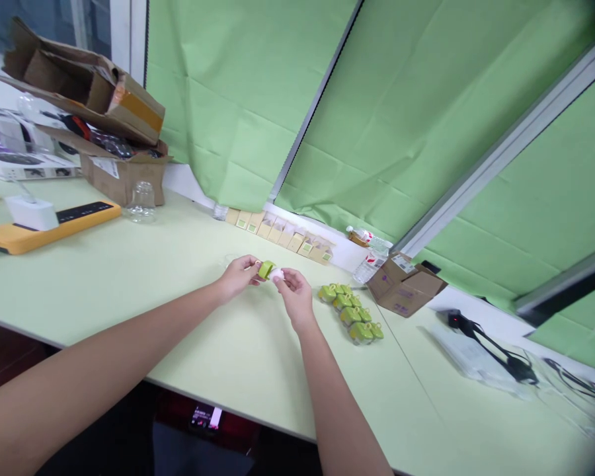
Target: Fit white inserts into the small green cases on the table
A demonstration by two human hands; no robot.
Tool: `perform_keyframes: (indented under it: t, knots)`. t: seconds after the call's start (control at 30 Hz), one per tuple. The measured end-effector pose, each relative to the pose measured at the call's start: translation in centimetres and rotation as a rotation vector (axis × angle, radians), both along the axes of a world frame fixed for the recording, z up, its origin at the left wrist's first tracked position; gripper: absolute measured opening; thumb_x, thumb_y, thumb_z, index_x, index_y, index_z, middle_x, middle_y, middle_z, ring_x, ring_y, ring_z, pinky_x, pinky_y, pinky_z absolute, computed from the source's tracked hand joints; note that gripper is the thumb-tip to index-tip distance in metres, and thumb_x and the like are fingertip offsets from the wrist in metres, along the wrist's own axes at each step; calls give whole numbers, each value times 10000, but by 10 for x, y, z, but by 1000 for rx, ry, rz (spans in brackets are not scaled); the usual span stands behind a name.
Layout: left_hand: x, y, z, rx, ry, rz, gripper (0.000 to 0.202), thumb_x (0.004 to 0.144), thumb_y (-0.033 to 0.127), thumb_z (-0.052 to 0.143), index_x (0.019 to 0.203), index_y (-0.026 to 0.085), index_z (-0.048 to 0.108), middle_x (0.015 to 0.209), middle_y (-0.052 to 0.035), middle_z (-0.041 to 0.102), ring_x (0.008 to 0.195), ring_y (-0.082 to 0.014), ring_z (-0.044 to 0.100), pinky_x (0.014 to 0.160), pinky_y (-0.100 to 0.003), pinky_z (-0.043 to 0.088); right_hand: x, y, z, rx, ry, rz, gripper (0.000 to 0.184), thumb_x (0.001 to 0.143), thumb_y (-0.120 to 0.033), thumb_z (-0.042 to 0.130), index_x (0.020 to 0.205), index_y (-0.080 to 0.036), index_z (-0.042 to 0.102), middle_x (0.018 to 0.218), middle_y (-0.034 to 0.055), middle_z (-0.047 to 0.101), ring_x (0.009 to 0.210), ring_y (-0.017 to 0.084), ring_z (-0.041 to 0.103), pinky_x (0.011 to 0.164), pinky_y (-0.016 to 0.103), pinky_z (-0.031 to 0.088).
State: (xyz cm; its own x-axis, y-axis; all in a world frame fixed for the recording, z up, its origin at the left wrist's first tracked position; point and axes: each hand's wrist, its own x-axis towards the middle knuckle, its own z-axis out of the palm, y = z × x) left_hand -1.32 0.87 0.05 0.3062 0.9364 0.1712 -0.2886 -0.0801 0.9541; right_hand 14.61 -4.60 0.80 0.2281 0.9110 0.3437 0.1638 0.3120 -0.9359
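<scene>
My left hand (240, 276) pinches a small lime-green case (266, 269) over the middle of the table. My right hand (294, 291) grips a small rounded white piece (276, 274) between thumb and fingers. The two pieces are held close together, end to end; whether they are joined, I cannot tell. To the right of my right hand, several similar green cases (351, 316) with little loops on top stand in close rows on the table. Fingers cover part of both held pieces.
Small tan boxes (277, 233) line the wall edge. Plastic bottles (371, 264) lie beside a cardboard box (405, 284) at right. A transparent jar (141, 201), an orange power strip (54, 228) and stacked open cartons (121, 175) occupy the left. Black cables (498, 347) lie far right.
</scene>
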Motion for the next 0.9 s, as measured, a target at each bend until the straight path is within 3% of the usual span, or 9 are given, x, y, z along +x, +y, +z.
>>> perform_keyframes:
  t: [0.17, 0.9]
  knots:
    - [2, -3, 0, -27, -17, 5, 392, 711, 498, 720, 776, 150, 552, 771, -6, 635, 616, -128, 644, 711, -333, 557, -5, 2, -7, 6, -38, 14, 393, 686, -358, 755, 1027, -184, 668, 992, 62, 699, 777, 154, 626, 773, 324, 526]
    - [5, 0, -3, -75, -133, -4, 263, 784, 320, 722, 734, 133, 543, 737, -9, 625, 625, -115, 643, 666, -291, 571, -12, 0, -6, 27, -139, -40, 401, 712, -403, 737, 1024, -164, 658, 980, 84, 713, 800, 176, 649, 773, 325, 537]
